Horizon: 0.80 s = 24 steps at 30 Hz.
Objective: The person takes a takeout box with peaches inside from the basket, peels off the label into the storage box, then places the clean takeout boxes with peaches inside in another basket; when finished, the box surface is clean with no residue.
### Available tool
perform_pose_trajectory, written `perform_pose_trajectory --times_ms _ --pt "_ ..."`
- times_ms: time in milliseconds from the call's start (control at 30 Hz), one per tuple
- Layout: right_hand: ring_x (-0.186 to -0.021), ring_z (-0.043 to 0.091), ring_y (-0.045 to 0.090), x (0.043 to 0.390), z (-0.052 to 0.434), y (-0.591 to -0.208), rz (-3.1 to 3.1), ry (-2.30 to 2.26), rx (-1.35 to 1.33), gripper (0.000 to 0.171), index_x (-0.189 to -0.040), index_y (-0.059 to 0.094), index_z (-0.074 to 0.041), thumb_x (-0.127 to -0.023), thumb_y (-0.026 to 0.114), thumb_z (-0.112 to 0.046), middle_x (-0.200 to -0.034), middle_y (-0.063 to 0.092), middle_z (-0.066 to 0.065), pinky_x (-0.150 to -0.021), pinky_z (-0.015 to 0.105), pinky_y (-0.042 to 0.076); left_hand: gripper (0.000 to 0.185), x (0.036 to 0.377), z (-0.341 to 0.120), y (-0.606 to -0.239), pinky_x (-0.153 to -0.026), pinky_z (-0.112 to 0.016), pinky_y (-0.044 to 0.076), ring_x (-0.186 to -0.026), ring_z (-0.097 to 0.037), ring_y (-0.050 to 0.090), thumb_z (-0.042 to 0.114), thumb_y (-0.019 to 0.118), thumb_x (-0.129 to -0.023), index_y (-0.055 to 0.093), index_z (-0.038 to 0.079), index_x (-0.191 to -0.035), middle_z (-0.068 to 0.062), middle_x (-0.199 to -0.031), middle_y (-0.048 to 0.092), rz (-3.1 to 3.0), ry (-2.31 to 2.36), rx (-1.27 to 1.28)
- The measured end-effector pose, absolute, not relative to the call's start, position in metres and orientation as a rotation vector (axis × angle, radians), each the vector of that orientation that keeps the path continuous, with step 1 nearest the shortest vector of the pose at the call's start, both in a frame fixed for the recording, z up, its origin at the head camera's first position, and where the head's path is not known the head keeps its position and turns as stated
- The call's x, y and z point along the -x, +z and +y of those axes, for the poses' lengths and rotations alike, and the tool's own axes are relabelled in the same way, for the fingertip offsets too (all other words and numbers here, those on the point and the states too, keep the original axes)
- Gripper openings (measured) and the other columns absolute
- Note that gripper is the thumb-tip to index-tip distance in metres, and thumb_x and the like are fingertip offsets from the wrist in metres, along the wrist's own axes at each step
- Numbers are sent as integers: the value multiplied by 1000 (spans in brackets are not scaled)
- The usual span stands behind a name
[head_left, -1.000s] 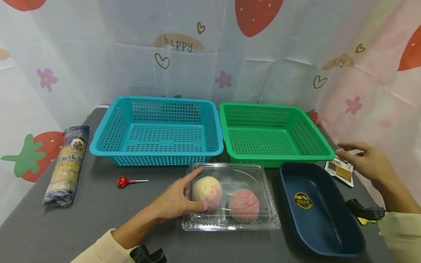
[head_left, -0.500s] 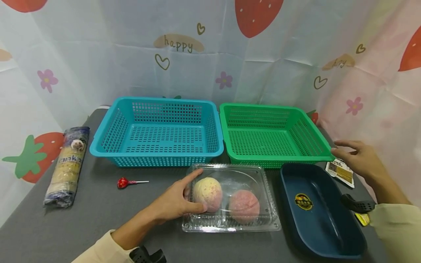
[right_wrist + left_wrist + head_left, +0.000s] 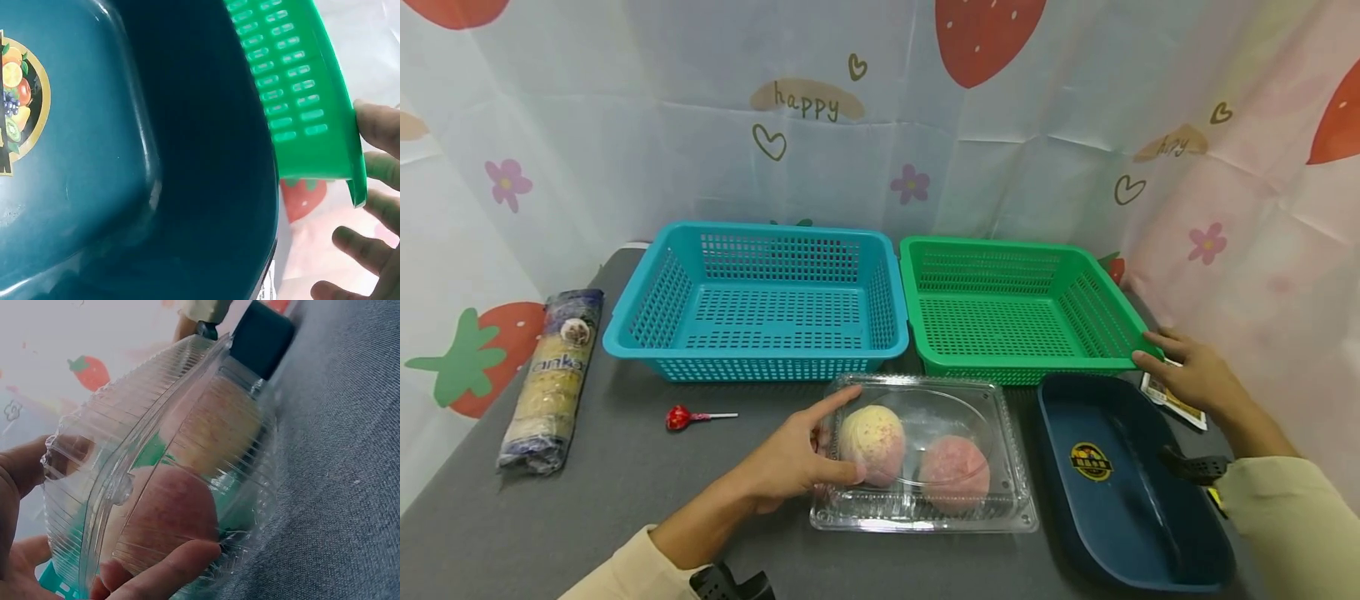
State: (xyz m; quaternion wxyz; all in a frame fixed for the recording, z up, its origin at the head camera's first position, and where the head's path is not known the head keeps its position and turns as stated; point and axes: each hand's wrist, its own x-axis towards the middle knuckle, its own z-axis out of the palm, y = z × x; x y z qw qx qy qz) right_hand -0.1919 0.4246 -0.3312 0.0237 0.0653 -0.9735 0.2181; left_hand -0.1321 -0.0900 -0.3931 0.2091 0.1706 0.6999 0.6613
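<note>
Two round, peach-like fruits, one yellow and pink and one pink, lie inside a clear plastic clamshell box. My left hand grips that box by its left side, thumb and index finger over the lid; the left wrist view shows more fingers along its wall. At the front right corner of the green basket, my right hand has its fingertips right at the rim, fingers spread and fairly straight in the right wrist view. A dark blue basin stands beneath my right forearm.
A blue basket stands left of the green one. A red lollipop and a long wrapped packet lie at the left. Behind the basin, a small white-and-brown packet is partly hidden by my right hand. A printed curtain hangs behind.
My right hand has moved left and slightly down, from above the small packet to the green basket's corner. The left hand and clamshell box have barely shifted.
</note>
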Motion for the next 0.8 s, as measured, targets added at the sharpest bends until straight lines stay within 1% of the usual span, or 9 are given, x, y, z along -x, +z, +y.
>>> perform_pose_trajectory --times_ms 67,200,267,367,467,567,667,733,800 --pt "-130 60 17 192 425 -332 -3029 689 -218 62 -140 36 13 -101 50 -33 -146 22 38 -96 73 20 94 132 -91 -392 -55 -30 49 -71 -21 45 2 82 -74 33 19 -152 -19 -92 41 1921 1856 -479" --pt "-132 58 14 192 426 -334 -3030 756 -261 60 -140 36 14 -103 48 -31 -148 20 36 -98 72 19 97 130 -91 -389 -51 -25 47 -57 -12 41 -8 79 -70 34 19 -152 -18 -94 35 1839 1902 -471" --pt "-133 58 13 192 426 -334 -3031 791 -271 59 -139 37 15 -103 48 -31 -149 19 35 -98 72 18 98 129 -91 -386 -51 -24 48 -51 -9 37 -12 78 -69 34 18 -152 -15 -92 32 1804 1923 -461" --pt "-132 58 14 192 426 -334 -3036 794 -269 59 -139 38 15 -103 48 -31 -149 19 34 -98 72 18 99 126 -91 -382 -54 -26 52 -50 -7 38 -15 76 -67 35 17 -151 -12 -89 29 1757 1950 -449" --pt "-132 59 15 193 427 -334 -3042 771 -273 58 -138 39 15 -103 48 -31 -149 20 34 -98 72 19 99 123 -91 -374 -56 -27 54 -51 -7 40 -17 74 -68 34 17 -152 -12 -89 30 1710 1973 -447" --pt "-131 59 17 195 427 -333 -3047 745 -287 57 -137 40 15 -103 48 -30 -148 22 34 -97 71 21 99 120 -90 -361 -55 -26 52 -51 -8 43 -16 75 -69 32 16 -152 -12 -89 32 1682 1983 -466" --pt "-131 59 18 196 427 -332 -3057 728 -294 57 -137 40 15 -103 48 -29 -147 23 35 -97 71 21 98 118 -89 -345 -56 -27 52 -52 -11 48 -14 75 -71 31 17 -153 -13 -88 33 1659 1985 -479" --pt "-130 59 18 196 427 -332 -3061 719 -295 56 -137 40 16 -103 48 -29 -147 23 35 -97 71 22 96 118 -88 -333 -60 -32 55 -53 -13 53 -12 75 -73 31 18 -153 -12 -88 32 1643 1987 -486" --pt "-130 59 19 196 427 -332 -3061 713 -290 57 -137 41 15 -103 48 -30 -147 24 35 -97 71 22 96 119 -86 -322 -64 -37 57 -54 -14 53 -11 75 -74 31 20 -153 -13 -88 32 1646 1984 -485"
